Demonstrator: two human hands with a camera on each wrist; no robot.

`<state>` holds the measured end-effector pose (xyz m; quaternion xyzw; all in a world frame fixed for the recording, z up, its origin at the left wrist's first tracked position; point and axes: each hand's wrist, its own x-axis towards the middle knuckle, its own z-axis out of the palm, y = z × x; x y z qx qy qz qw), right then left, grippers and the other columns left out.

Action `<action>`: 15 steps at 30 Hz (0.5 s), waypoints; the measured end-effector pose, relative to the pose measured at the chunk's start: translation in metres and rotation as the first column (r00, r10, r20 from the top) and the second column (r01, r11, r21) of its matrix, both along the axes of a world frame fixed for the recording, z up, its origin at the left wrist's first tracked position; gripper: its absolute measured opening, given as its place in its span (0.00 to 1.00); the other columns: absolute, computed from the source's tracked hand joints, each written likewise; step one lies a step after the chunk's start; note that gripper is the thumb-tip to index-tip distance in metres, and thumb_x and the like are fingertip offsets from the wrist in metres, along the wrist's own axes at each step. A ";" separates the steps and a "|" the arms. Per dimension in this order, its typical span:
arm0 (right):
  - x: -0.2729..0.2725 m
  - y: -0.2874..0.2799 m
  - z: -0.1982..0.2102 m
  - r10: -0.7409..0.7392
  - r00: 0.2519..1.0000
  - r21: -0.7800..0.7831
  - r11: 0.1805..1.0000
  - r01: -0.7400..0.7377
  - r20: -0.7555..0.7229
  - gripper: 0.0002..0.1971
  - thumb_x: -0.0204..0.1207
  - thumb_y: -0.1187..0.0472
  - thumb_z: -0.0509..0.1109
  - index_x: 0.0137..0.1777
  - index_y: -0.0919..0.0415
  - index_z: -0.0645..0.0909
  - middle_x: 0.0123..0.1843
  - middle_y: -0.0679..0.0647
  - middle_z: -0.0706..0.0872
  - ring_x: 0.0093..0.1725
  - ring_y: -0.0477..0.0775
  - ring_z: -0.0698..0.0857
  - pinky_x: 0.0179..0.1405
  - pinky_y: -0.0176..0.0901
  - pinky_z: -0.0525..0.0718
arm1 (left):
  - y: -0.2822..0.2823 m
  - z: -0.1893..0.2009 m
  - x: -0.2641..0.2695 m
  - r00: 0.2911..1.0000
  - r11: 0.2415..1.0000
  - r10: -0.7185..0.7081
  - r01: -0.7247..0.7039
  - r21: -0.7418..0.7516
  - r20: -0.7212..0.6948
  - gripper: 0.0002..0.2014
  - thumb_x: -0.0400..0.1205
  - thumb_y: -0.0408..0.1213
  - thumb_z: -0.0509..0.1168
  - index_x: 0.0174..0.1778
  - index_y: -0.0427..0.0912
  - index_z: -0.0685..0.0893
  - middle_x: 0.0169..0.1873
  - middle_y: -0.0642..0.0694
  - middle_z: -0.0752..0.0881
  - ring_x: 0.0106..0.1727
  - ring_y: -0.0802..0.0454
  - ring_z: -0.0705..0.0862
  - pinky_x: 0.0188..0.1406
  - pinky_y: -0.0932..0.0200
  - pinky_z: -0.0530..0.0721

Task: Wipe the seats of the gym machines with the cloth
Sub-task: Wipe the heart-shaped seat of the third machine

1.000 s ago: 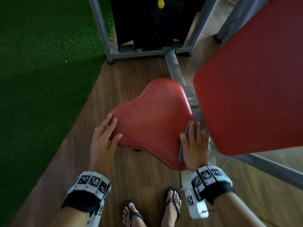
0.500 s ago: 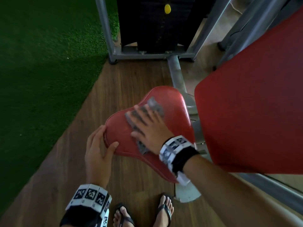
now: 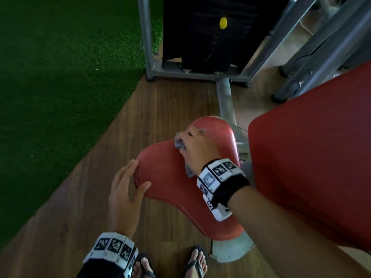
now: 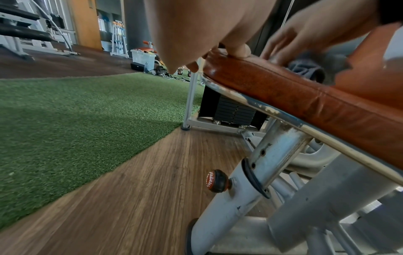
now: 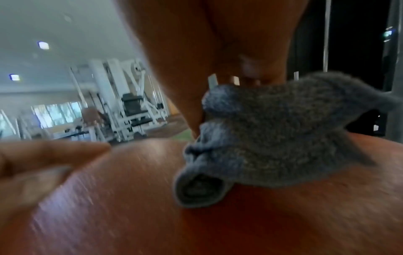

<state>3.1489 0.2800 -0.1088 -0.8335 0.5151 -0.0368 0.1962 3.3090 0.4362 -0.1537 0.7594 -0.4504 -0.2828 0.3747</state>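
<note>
The red padded seat (image 3: pixel 166 183) of a gym machine sits at the centre of the head view. My right hand (image 3: pixel 195 149) presses a grey cloth (image 3: pixel 179 144) onto the seat's far, narrow part. The cloth (image 5: pixel 272 138) is bunched under the fingers, and the thumb lies apart from it on the left. My left hand (image 3: pixel 128 183) rests against the seat's near left edge, its fingers straight down the side. The left thumb (image 4: pixel 237 50) lies on top of the seat (image 4: pixel 283 89).
A large red back pad (image 3: pixel 311 167) stands close on the right. A black weight stack (image 3: pixel 206 33) in a grey frame is ahead. Green turf (image 3: pixel 60 87) lies to the left of the wood floor. An adjustment knob (image 4: pixel 216 181) sticks out of the seat post. My sandalled feet (image 3: pixel 196 263) are below the seat.
My right hand has swept the cloth from the seat's near right edge across its middle and up to the far narrow end. My left hand has stayed on the left edge.
</note>
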 end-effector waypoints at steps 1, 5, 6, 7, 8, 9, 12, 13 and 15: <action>0.003 0.003 0.013 0.005 0.993 -0.015 1.000 -0.003 0.122 0.11 0.75 0.62 0.70 0.55 0.50 0.76 0.58 0.50 0.72 0.57 0.54 0.79 0.51 0.51 0.84 | 0.000 0.000 0.001 1.000 1.000 -0.001 0.001 0.001 0.001 0.30 0.77 0.41 0.72 0.76 0.55 0.73 0.71 0.59 0.73 0.72 0.64 0.71 0.67 0.69 0.67; -0.005 0.016 0.048 0.036 0.892 -0.017 0.999 -0.032 0.451 0.24 0.74 0.58 0.73 0.68 0.47 0.69 0.61 0.47 0.71 0.58 0.43 0.76 0.56 0.34 0.80 | 0.000 0.000 0.000 0.999 1.000 0.009 -0.010 -0.028 -0.039 0.30 0.76 0.38 0.73 0.75 0.54 0.75 0.70 0.60 0.74 0.71 0.69 0.71 0.67 0.70 0.69; -0.012 0.021 0.047 0.038 0.908 0.017 0.999 -0.050 0.418 0.27 0.75 0.56 0.72 0.72 0.45 0.67 0.62 0.46 0.71 0.59 0.42 0.75 0.57 0.34 0.79 | 0.000 0.000 0.000 0.999 0.999 0.011 -0.013 -0.034 -0.048 0.30 0.76 0.38 0.73 0.75 0.54 0.75 0.70 0.60 0.74 0.72 0.68 0.71 0.68 0.68 0.70; -0.021 0.025 0.042 0.034 0.939 0.070 0.996 -0.061 0.341 0.29 0.76 0.54 0.71 0.75 0.43 0.65 0.62 0.45 0.71 0.60 0.42 0.75 0.59 0.37 0.79 | 0.000 -0.001 0.000 0.998 0.999 0.012 -0.013 -0.031 -0.054 0.30 0.76 0.38 0.73 0.75 0.54 0.75 0.71 0.60 0.74 0.72 0.67 0.71 0.68 0.67 0.70; -0.030 0.029 0.034 0.033 0.972 0.115 0.991 -0.062 0.234 0.29 0.76 0.51 0.70 0.76 0.42 0.65 0.63 0.45 0.71 0.61 0.44 0.75 0.60 0.43 0.80 | 0.000 -0.001 0.000 0.998 1.000 0.010 -0.011 -0.021 -0.056 0.30 0.76 0.38 0.73 0.75 0.54 0.74 0.71 0.60 0.74 0.72 0.67 0.71 0.68 0.68 0.69; -0.039 0.032 0.027 0.041 0.992 0.136 0.989 -0.057 0.119 0.28 0.77 0.49 0.68 0.76 0.42 0.66 0.64 0.46 0.70 0.63 0.47 0.75 0.61 0.50 0.80 | 0.001 -0.001 0.001 0.998 1.000 0.008 -0.008 -0.011 -0.058 0.30 0.77 0.39 0.73 0.76 0.55 0.74 0.71 0.60 0.73 0.72 0.67 0.71 0.67 0.70 0.68; -0.050 0.042 0.009 0.109 0.991 0.132 0.986 -0.098 -0.082 0.27 0.80 0.46 0.62 0.79 0.45 0.64 0.79 0.49 0.59 0.80 0.59 0.59 0.76 0.63 0.67 | 0.001 0.000 0.001 0.999 1.000 -0.009 0.009 0.000 -0.031 0.30 0.78 0.41 0.71 0.76 0.56 0.72 0.72 0.60 0.72 0.72 0.66 0.70 0.66 0.74 0.66; -0.045 0.047 0.005 0.159 0.982 0.152 0.978 -0.143 -0.099 0.29 0.81 0.46 0.59 0.81 0.46 0.59 0.83 0.48 0.51 0.84 0.62 0.48 0.81 0.65 0.57 | 0.001 0.000 0.001 1.000 1.000 -0.014 0.014 0.001 -0.016 0.29 0.78 0.42 0.71 0.77 0.55 0.72 0.72 0.60 0.72 0.72 0.65 0.70 0.66 0.73 0.65; -0.030 0.057 -0.004 0.274 0.957 0.155 0.954 -0.258 -0.094 0.31 0.83 0.44 0.56 0.84 0.47 0.50 0.86 0.47 0.45 0.84 0.62 0.37 0.81 0.66 0.45 | 0.001 -0.002 0.001 1.000 1.000 -0.014 0.014 0.004 -0.004 0.29 0.79 0.42 0.70 0.77 0.54 0.72 0.73 0.58 0.72 0.73 0.63 0.71 0.66 0.72 0.66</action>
